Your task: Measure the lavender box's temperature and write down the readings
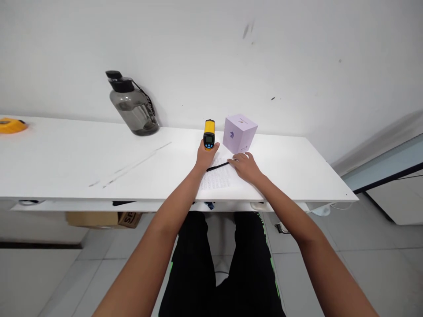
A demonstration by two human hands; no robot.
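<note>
My left hand (205, 157) is wrapped round the grip of a yellow and black infrared thermometer (209, 132). Its small screen and blue buttons face me. My right hand (245, 166) rests low over the paper, with its fingers at the end of a black pen (218, 167). The pen lies slantwise over a sheet of handwritten paper (214, 180). Just behind my right fingers stands a lilac box (238, 134) with a dark emblem on its side. How firmly the right fingers hold the pen is hard to see.
A large grey water bottle (135, 108) with a black lid stands against the wall at the left. A yellow object (12, 125) lies at the table's far left. Under the white table (158, 176) sits a cardboard box (95, 219). The wall runs along the back edge.
</note>
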